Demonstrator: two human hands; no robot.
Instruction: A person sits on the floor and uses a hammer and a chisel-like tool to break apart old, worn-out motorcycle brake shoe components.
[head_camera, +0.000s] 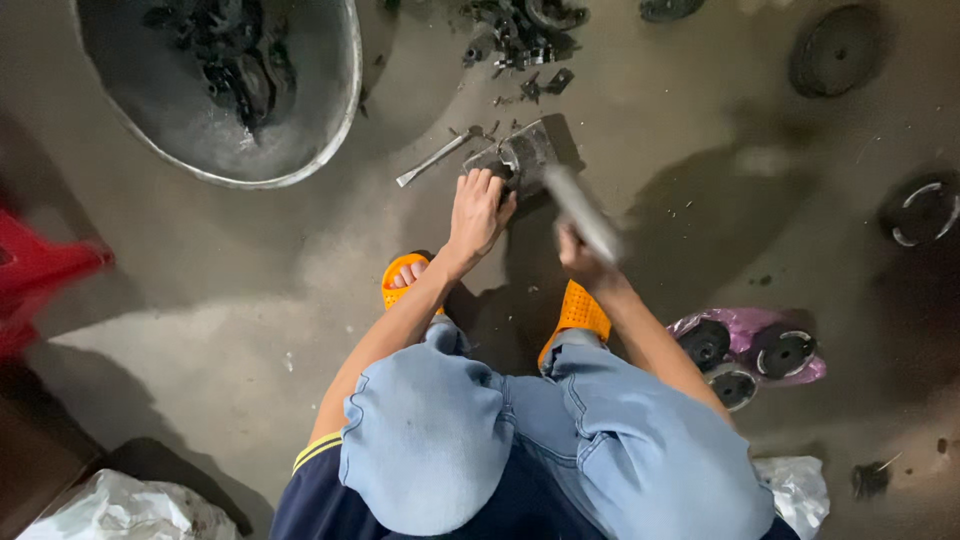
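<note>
Right hand (577, 250) is closed around a blurred metal bar (585, 212); left hand (478, 212), fingers curled, presses on a grey metal part (522, 155) lying on the floor (250, 290). Part looks heavy, rigid and greasy; best held by its flat outer edges. Beyond it lies a basin (330, 130).

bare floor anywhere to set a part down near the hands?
Free: floor between the metal basin, the red stool and the left hand. Also the stretch right of the blurred tool, toward the black discs. Crowded: scrap pile above the metal block.
</note>
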